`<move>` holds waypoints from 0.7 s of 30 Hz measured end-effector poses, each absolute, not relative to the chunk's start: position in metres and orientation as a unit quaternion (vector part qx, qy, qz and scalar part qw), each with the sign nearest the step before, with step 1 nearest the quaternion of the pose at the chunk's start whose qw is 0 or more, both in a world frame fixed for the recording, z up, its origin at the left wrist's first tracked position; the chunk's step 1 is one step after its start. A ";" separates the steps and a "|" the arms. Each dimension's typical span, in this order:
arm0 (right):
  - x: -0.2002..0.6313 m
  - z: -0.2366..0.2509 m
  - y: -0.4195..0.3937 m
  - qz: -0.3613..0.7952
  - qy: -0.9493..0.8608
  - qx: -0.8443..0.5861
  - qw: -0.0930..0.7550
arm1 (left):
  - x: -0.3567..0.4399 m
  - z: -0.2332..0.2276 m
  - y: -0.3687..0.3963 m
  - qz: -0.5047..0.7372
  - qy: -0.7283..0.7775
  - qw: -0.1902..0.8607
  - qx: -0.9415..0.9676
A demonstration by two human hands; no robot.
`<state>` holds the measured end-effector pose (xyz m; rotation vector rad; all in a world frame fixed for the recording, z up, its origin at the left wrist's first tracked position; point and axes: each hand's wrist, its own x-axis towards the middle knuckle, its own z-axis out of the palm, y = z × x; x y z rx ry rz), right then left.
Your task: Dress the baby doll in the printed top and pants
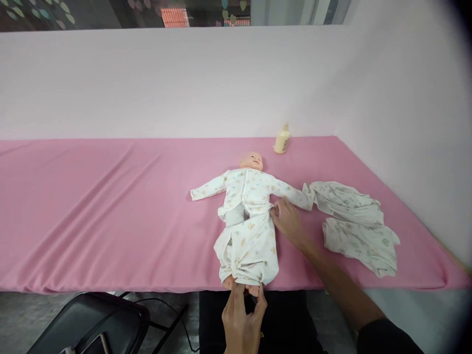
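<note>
A: From the head camera, what lies on the table?

B: A long table [92, 206] draped in pink cloth runs across the view. Near its front edge, at about 6 o'clock from the centre of the frame, a small plastic baby doll [252, 161] lies on its back, head toward 12 o'clock. It wears a white printed cotton shirt [250, 189] with both sleeves stretched out to 9 and 3 o'clock, and matching white printed trousers [249, 248].

A: And the hands?

B: The left hand [241, 319] comes up from 6 o'clock, below the table edge. Its fingers and thumb pinch the doll's bare feet [230, 281] where they stick out of the trouser legs. The right hand [286, 220] reaches in from 4 o'clock, fingers curled, pinching the trouser waistband at the doll's hip, just under the shirt hem.

A: Anything else near?

B: At 3 o'clock from the doll, just beside the end of its sleeve, lies a crumpled white printed garment [354, 226]. At 1 o'clock from the doll's head, near it, a small cream-coloured plastic bottle [282, 139] stands by the pale wall. At 7 o'clock, below the table edge, sits a black chair [92, 324] with a dark cable on the floor beside it.
</note>
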<state>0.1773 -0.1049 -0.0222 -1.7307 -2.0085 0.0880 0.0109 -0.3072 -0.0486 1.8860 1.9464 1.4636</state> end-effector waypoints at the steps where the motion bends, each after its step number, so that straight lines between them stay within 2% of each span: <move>1: 0.176 -0.022 -0.103 0.030 -0.735 -0.635 0.236 | 0.011 -0.052 -0.308 0.476 0.633 0.033 0.610; 3: 0.175 -0.020 -0.107 0.034 -0.751 -0.615 0.239 | 0.012 -0.058 -0.310 0.472 0.633 0.035 0.613; 7: 0.168 0.000 -0.132 0.059 -0.796 -0.511 0.319 | 0.018 -0.064 -0.313 0.459 0.615 0.029 0.641; 9: 0.157 0.015 -0.142 0.097 -0.823 -0.454 0.327 | 0.018 -0.061 -0.316 0.437 0.611 0.031 0.660; 12: 0.131 0.034 -0.142 0.144 -0.863 -0.421 0.239 | 0.005 -0.042 -0.323 0.427 0.599 0.086 0.672; 16: 0.100 0.049 -0.121 0.113 -0.870 -0.474 0.075 | -0.044 0.001 -0.315 0.448 0.629 0.235 0.589; 19: 0.093 0.058 -0.104 0.133 -0.876 -0.463 -0.020 | -0.085 0.024 -0.276 0.454 0.673 0.325 0.485; 21: 0.093 0.063 -0.095 0.179 -0.884 -0.426 -0.066 | -0.105 0.026 -0.235 0.488 0.629 0.424 0.431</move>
